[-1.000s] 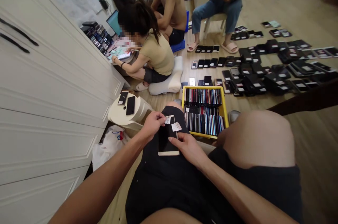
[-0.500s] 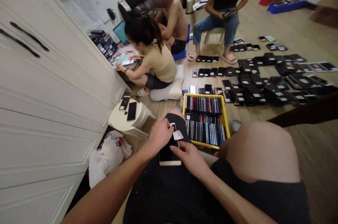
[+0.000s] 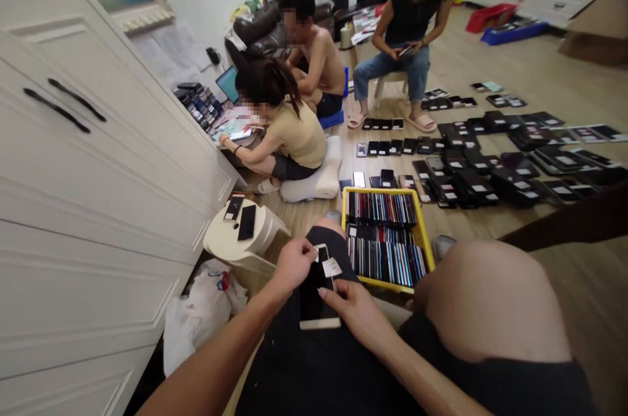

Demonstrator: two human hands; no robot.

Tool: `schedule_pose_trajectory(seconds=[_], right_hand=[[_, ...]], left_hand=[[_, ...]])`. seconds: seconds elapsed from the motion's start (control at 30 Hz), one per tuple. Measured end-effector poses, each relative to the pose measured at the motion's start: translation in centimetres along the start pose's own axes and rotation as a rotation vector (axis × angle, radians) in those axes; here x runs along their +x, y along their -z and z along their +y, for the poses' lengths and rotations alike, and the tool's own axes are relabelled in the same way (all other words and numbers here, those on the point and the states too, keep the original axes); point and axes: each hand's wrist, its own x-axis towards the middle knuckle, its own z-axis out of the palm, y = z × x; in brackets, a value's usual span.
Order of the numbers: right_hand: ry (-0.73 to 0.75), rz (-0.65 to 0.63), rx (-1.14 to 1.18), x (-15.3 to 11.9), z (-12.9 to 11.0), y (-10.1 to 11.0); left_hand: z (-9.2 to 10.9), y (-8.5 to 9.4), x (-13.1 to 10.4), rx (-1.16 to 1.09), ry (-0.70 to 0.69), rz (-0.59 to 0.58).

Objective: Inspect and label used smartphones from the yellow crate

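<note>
A smartphone (image 3: 313, 306) with a dark screen and pale gold ends rests on my left thigh. A small white label (image 3: 331, 267) with print sits tilted across its upper right part. My right hand (image 3: 360, 311) grips the phone's right edge, thumb over the screen. At the upper left edge of the phone, the fingertips of my left hand (image 3: 296, 264) are pinched together. Something small and whitish shows at those fingertips, too small to name. Just beyond my knee stands a yellow crate (image 3: 424, 233) packed with upright phones in rows.
Two phones lie on a cream stool (image 3: 220, 236) at the left, above a white plastic bag (image 3: 206, 305). White cabinets (image 3: 98, 207) line the left side. Many phones (image 3: 471, 187) cover the floor ahead. Three people sit beyond, one holding phones.
The view has tipped up slightly, so everything sits lower. My left fingertips have lifted a little from the phone's top edge, uncovering more of it. My right hand keeps its grip.
</note>
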Motion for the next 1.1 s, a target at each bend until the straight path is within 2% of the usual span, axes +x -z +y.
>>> schedule_pose_trajectory(seconds=[0.27,0.6,0.93,1.1], right_hand=[[-0.052,-0.046,0.074,-0.5,-0.8,0.2],[-0.074,-0.07,0.138,-0.6,-0.8,0.3],[-0.097,-0.078,0.188,-0.7,-0.8,0.7],[-0.146,-0.106,0.189,-0.7,-1.1,0.8]], left_hand=[[-1.0,-0.5,-1.0,-0.16,0.035,0.096],[-0.8,-0.8,-2.3,-0.622,0.1,0.169],[-1.2,0.5,-2.1,-0.896,0.173,0.063],[-1.1,1.2,-1.2,-0.874,0.107,0.046]])
